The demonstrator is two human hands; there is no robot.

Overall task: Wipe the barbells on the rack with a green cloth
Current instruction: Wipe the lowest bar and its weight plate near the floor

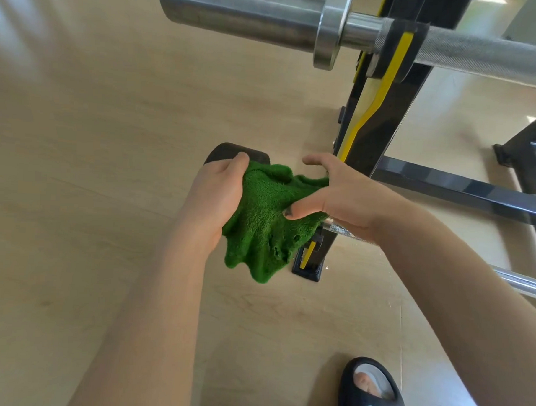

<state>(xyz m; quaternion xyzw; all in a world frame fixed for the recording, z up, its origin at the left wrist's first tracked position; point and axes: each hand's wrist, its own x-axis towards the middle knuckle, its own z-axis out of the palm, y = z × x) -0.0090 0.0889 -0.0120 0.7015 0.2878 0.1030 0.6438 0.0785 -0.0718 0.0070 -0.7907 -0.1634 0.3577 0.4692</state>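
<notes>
A fuzzy green cloth hangs between both hands over the end of a lower barbell. My left hand grips the cloth's left side, over the barbell's dark sleeve end. My right hand pinches the cloth's right side with thumb and fingers; the lower barbell's knurled shaft shows under that hand. An upper barbell with a thick steel sleeve and collar lies across the top on the black and yellow rack.
The rack's dark base beam runs right along the light wood floor. A third chrome bar pokes in at right. My foot in a black slipper stands at the bottom right.
</notes>
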